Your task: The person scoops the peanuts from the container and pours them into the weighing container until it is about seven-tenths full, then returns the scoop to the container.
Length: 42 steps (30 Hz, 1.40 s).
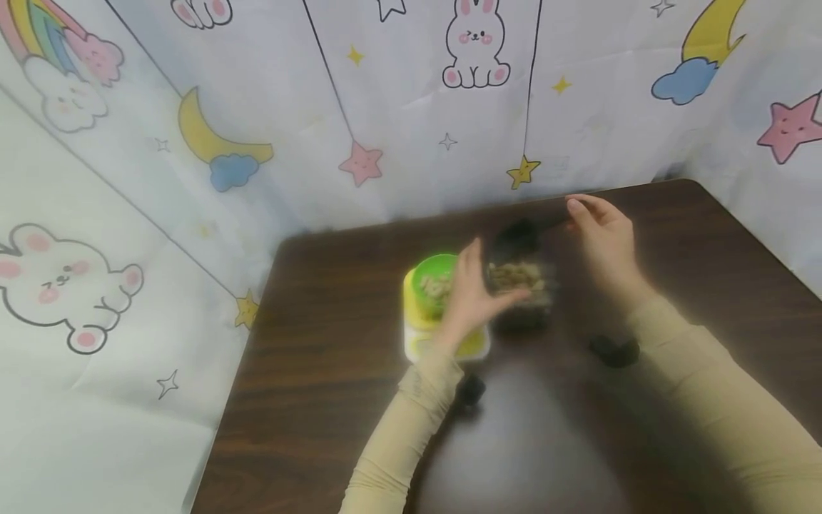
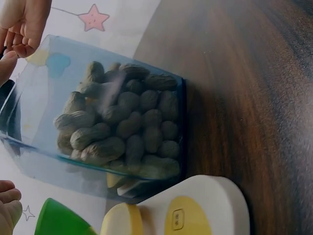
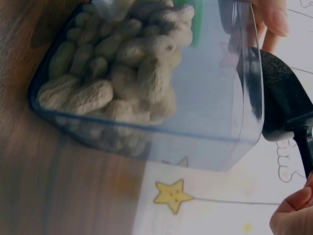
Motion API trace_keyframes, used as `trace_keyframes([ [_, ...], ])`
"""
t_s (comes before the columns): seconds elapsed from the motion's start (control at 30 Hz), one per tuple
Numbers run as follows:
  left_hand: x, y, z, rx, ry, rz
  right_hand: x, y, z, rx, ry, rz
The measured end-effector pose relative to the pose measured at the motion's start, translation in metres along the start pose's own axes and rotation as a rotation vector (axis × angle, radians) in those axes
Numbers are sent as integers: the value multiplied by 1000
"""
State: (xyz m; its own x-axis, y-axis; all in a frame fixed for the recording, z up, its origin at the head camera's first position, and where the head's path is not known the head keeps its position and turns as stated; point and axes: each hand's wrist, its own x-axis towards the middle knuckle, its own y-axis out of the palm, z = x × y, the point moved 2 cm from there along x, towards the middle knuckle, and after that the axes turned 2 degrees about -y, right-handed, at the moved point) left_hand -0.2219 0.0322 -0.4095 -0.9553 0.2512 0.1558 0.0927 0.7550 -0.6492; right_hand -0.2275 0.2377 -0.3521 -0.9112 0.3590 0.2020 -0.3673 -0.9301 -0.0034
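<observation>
Over the dark wood-grained table, before the far cartoon backdrop, your right hand pinched a black scoop; your left hand spread wide beside the peanut box.

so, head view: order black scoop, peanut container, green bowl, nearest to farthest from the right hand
1. Black scoop, held in the right hand.
2. Peanut container, to that hand's left.
3. Green bowl, farther left, on the yellow-and-white scale.
</observation>
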Motion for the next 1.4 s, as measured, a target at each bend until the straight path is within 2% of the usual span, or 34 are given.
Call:
trace_keyframes([
  [0.2,0,4,0,28,18,8,1,-6,-3,-66,22,22],
  [0.43,1,7,-2,67,4,39,2,-9,-6,-240,28,85],
  [0.6,2,9,-1,100,6,58,3,-6,-3,-331,-22,128],
  [0.77,2,10,0,107,16,74,4,-4,0,-528,-105,158],
  [0.87,3,11,1,95,19,77,3,-2,3,-609,-153,169],
  [1.03,2,11,1,77,13,80,0,2,7,-643,-219,180],
  [1.17,1,11,1,61,11,83,0,5,9,-663,-286,159],
  [1.4,3,11,2,46,10,77,0,7,-1,-656,-272,197],
])
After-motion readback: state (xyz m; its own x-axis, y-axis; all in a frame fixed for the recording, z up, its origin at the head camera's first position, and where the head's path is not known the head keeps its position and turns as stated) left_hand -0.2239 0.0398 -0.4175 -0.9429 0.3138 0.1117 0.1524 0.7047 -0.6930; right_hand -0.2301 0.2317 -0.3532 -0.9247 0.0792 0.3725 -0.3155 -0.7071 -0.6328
